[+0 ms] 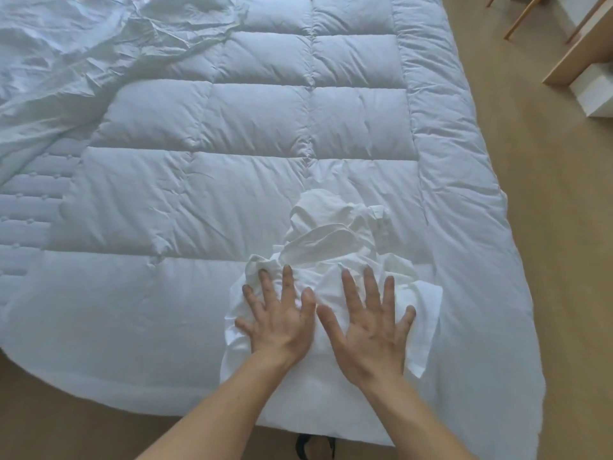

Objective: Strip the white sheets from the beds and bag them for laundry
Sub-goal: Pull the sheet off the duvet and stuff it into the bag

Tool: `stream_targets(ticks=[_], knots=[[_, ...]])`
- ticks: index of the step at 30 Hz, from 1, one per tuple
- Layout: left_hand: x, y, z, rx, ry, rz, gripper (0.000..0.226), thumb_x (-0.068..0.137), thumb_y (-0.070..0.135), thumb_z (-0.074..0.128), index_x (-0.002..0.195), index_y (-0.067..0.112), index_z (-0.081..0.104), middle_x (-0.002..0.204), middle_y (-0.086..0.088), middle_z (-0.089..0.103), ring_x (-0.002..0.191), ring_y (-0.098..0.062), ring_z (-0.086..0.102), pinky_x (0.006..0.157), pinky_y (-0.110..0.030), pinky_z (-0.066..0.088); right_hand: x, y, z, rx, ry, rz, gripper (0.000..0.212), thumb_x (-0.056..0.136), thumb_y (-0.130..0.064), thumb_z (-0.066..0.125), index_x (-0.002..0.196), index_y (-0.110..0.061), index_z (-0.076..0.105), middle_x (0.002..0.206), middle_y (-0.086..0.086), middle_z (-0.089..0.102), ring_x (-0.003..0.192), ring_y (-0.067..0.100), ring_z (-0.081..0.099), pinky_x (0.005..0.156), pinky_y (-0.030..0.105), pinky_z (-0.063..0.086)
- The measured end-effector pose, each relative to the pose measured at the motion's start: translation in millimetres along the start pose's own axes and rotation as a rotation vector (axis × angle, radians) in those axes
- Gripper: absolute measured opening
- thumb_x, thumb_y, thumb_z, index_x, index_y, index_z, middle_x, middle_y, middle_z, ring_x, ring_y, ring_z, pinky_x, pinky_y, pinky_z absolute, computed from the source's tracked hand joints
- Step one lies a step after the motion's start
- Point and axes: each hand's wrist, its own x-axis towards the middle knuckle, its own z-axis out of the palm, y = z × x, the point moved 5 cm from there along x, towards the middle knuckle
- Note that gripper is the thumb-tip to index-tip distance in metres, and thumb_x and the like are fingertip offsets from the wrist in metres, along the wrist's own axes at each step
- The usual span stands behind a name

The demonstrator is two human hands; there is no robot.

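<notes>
A bunched white sheet (331,237) lies on the quilted white duvet (232,144) near the bed's front edge. My left hand (277,317) presses flat on the left part of the bundle, fingers spread and straight. Beside it, my right hand (370,327) presses flat on the right part, fingers also spread. A second crumpled white sheet (83,54) is spread over the far left of the bed. At the left, the quilted mattress pad (26,194) shows from under the duvet.
Beige carpet (547,260) runs along the bed's right side and front. Light wooden furniture legs (524,18) and a wooden panel (580,51) with a white box (593,94) stand at the top right. A dark shoe (303,444) shows below the bed's front edge.
</notes>
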Motion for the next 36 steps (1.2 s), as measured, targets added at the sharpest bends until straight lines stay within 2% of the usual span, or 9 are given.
stream_targets(ticks=[7, 12, 17, 21, 26, 29, 32, 34, 36], knots=[[35, -9, 22, 0.038, -0.009, -0.085, 0.082, 0.080, 0.088, 0.017, 0.139, 0.059, -0.032, 0.158, 0.003, -0.041, 0.143, -0.034, -0.039, 0.107, -0.079, 0.000, 54, 53, 58, 0.006, -0.114, 0.211, 0.086, 0.067, -0.099, 0.006, 0.137, -0.065, -0.031, 0.150, -0.013, -0.049, 0.138, 0.024, -0.048, 0.108, 0.075, -0.011], [65, -32, 20, -0.112, -0.043, -0.188, 0.103, 0.059, 0.100, 0.040, 0.142, 0.069, -0.014, 0.161, 0.009, -0.034, 0.148, -0.034, -0.030, 0.108, -0.076, 0.007, 73, 63, 71, 0.229, -0.150, 0.314, 0.110, 0.038, -0.110, 0.025, 0.130, -0.075, -0.025, 0.151, -0.017, -0.047, 0.147, 0.023, -0.033, 0.111, 0.074, 0.005], [65, -30, 9, -0.267, -0.023, -0.148, 0.116, 0.042, 0.096, 0.044, 0.149, 0.061, 0.016, 0.165, -0.006, 0.010, 0.151, -0.033, 0.010, 0.121, -0.046, 0.016, 79, 54, 58, 0.412, -0.163, 0.298, 0.119, 0.037, -0.101, 0.054, 0.142, -0.069, 0.006, 0.165, -0.010, 0.000, 0.151, 0.023, 0.012, 0.119, 0.047, 0.023], [59, -22, 2, -0.685, -0.091, -0.077, 0.100, 0.047, 0.081, 0.068, 0.140, 0.056, 0.043, 0.144, 0.005, 0.050, 0.130, -0.017, 0.052, 0.114, -0.041, 0.040, 71, 38, 48, 1.020, -0.155, 0.253, 0.102, 0.043, -0.063, 0.090, 0.132, -0.064, 0.041, 0.142, -0.011, 0.054, 0.123, 0.011, 0.058, 0.104, 0.038, 0.050], [51, 9, -40, -0.992, -0.187, 0.196, 0.070, 0.059, 0.057, 0.078, 0.127, 0.044, 0.063, 0.118, 0.008, 0.073, 0.113, -0.018, 0.068, 0.089, -0.033, 0.056, 68, 0, 28, 1.441, -0.131, 0.105, 0.096, 0.047, -0.044, 0.098, 0.131, -0.055, 0.050, 0.128, -0.007, 0.067, 0.113, 0.017, 0.068, 0.086, 0.036, 0.059], [69, 56, -90, -0.922, -0.190, 0.462, 0.074, 0.058, 0.054, 0.082, 0.129, 0.048, 0.062, 0.125, 0.009, 0.070, 0.115, -0.013, 0.067, 0.090, -0.029, 0.056, 86, -10, 1, 1.552, 0.068, -0.025, 0.098, 0.055, -0.046, 0.095, 0.138, -0.052, 0.043, 0.139, -0.004, 0.059, 0.123, 0.024, 0.061, 0.092, 0.046, 0.056], [95, 111, -119, -0.669, -0.230, 0.654, 0.078, 0.054, 0.058, 0.084, 0.127, 0.057, 0.057, 0.130, 0.020, 0.065, 0.121, -0.001, 0.061, 0.099, -0.021, 0.049, 96, -8, 5, 1.663, 0.298, 0.045, 0.105, 0.056, -0.053, 0.092, 0.144, -0.049, 0.034, 0.148, 0.001, 0.050, 0.132, 0.027, 0.053, 0.101, 0.052, 0.048], [111, 125, -103, -0.473, -0.265, 0.658, 0.081, 0.053, 0.062, 0.080, 0.128, 0.063, 0.051, 0.135, 0.026, 0.059, 0.126, 0.004, 0.054, 0.108, -0.023, 0.042, 96, 0, 27, 1.678, 0.300, 0.194, 0.114, 0.056, -0.059, 0.088, 0.151, -0.037, 0.028, 0.148, 0.004, 0.050, 0.133, 0.026, 0.052, 0.106, 0.053, 0.045], [124, 120, -71, -0.303, -0.280, 0.591, 0.093, 0.052, 0.071, 0.071, 0.139, 0.057, 0.043, 0.141, 0.024, 0.053, 0.132, -0.001, 0.049, 0.115, -0.031, 0.036, 92, 13, 46, 1.603, 0.237, 0.320, 0.103, 0.057, -0.063, 0.078, 0.147, -0.034, 0.037, 0.142, 0.001, 0.056, 0.129, 0.019, 0.056, 0.106, 0.046, 0.047]])
